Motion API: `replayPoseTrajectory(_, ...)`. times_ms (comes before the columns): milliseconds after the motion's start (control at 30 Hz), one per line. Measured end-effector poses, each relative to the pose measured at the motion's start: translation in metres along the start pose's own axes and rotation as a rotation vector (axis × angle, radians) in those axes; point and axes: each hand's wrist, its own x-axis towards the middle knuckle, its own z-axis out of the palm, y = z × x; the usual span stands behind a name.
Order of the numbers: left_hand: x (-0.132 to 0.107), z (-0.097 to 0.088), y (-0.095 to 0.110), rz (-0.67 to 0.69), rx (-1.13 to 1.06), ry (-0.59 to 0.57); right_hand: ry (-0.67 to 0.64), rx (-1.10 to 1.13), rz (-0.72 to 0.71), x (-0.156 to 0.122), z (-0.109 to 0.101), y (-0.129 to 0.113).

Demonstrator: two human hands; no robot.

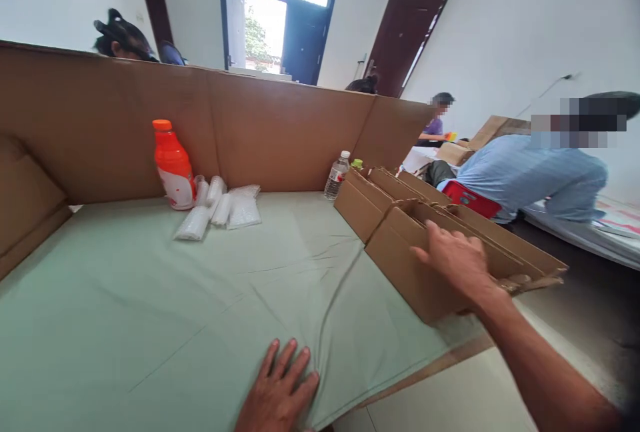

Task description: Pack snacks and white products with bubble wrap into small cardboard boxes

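Note:
My right hand (457, 260) reaches into the nearer of two open cardboard boxes (410, 272) at the right edge of a pale green cloth (200, 299). Its fingers curl over the box's flap and rim; what they hold inside, if anything, is hidden. My left hand (280, 389) lies flat on the cloth near the front edge, fingers spread, holding nothing. The second box (357, 209) stands just behind the first.
An orange bottle (173, 165) and several bubble-wrap rolls (217, 209) lie at the back by a tall cardboard wall (260, 132). A clear water bottle (337, 175) stands by the far box. People sit beyond; one in a blue shirt (525, 175) bends at the right.

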Motion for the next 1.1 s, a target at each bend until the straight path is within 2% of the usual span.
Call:
replayPoseTrajectory(67,-0.001,-0.003,0.002,-0.051,-0.176,-0.055,-0.187,0.062,0.098,0.006,-0.003,0.021)
replayPoseTrajectory(100,-0.001,-0.008,0.001,-0.097,-0.278,-0.080,-0.231,0.112,0.116,0.006,-0.004,0.027)
replayPoseTrajectory(167,-0.004,-0.027,-0.002,-0.235,-0.471,-0.104,-0.218,0.187,0.104,0.001,-0.004,0.031)
replayPoseTrajectory(267,-0.014,-0.061,-0.008,-0.515,-0.636,-0.025,-0.058,0.203,-0.072,-0.020,-0.004,0.019)
replayPoseTrajectory(333,-0.025,-0.080,-0.013,-0.683,-0.660,0.088,0.069,0.231,-0.278,-0.041,-0.010,0.000)
replayPoseTrajectory(400,-0.037,-0.094,-0.019,-0.825,-0.634,0.203,0.146,0.302,-0.483,-0.061,-0.024,-0.029)
replayPoseTrajectory(500,-0.052,-0.111,-0.025,-1.003,-0.573,0.331,0.135,0.434,-0.712,-0.085,-0.058,-0.088)
replayPoseTrajectory(600,-0.062,-0.128,-0.021,-1.056,-0.568,0.408,0.076,0.630,-0.936,-0.099,-0.092,-0.140)
replayPoseTrajectory(667,-0.068,-0.138,-0.016,-1.061,-0.572,0.457,0.094,0.849,-1.024,-0.102,-0.103,-0.158)
replayPoseTrajectory(700,-0.072,-0.142,-0.014,-1.070,-0.573,0.485,0.133,0.964,-0.997,-0.100,-0.103,-0.161)
replayPoseTrajectory(733,-0.075,-0.145,-0.012,-1.084,-0.574,0.508,0.185,1.074,-0.908,-0.098,-0.098,-0.161)
replayPoseTrajectory(800,-0.081,-0.146,-0.009,-1.113,-0.575,0.525,0.263,1.270,-0.587,-0.091,-0.076,-0.156)
replayPoseTrajectory(833,-0.084,-0.145,-0.009,-1.120,-0.571,0.521,0.249,1.351,-0.393,-0.088,-0.061,-0.154)
replayPoseTrajectory(867,-0.087,-0.143,-0.008,-1.124,-0.566,0.504,0.189,1.424,-0.212,-0.087,-0.043,-0.152)
replayPoseTrajectory(933,-0.089,-0.136,-0.009,-1.133,-0.560,0.458,-0.049,1.537,0.042,-0.094,-0.007,-0.154)
replayPoseTrajectory(967,-0.089,-0.132,-0.009,-1.138,-0.564,0.444,-0.191,1.578,0.093,-0.101,0.009,-0.157)
replayPoseTrajectory(1033,-0.088,-0.123,-0.010,-1.142,-0.581,0.446,-0.408,1.644,0.091,-0.123,0.033,-0.169)
replayPoseTrajectory(1100,-0.085,-0.116,-0.010,-1.125,-0.584,0.442,-0.500,1.674,0.112,-0.147,0.047,-0.180)
